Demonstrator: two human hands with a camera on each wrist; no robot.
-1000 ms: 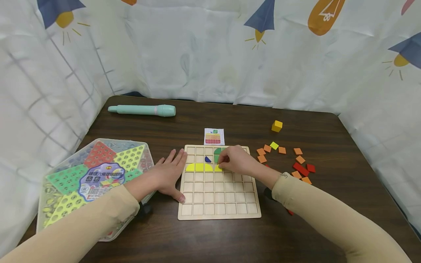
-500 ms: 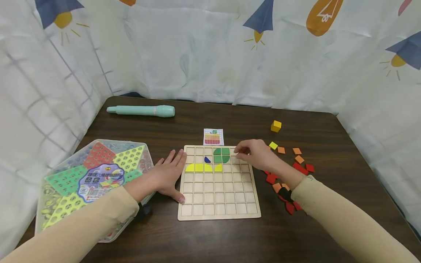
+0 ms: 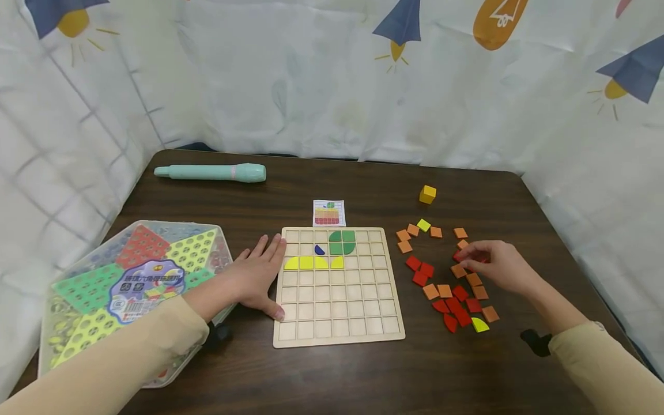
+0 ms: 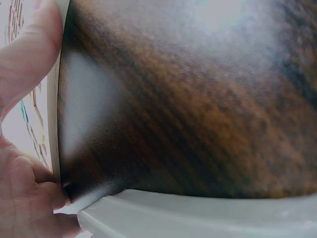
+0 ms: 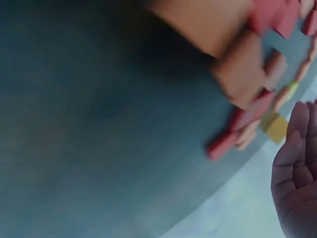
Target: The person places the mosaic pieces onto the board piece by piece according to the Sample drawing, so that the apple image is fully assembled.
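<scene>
My left hand lies with fingers spread along the left edge of the wooden grid board, thumb and fingertips at its rim. On the board are green tiles forming a rounded shape, a small blue half-round tile, and yellow tiles in the third row. To the right, my right hand hovers over loose tiles, its fingers slightly bent. Its fingertips overlap a red tile and sit just above an orange tile. In the right wrist view, the fingers show nothing between them.
A small picture card lies behind the board. Orange tiles, red tiles and a yellow quarter-round tile are scattered right. A yellow cube, a teal tube and a clear game box stand around.
My right hand has let go of a yellow tile in the board's third row and moved right, over the loose tiles. My left hand keeps its place at the board's edge.
</scene>
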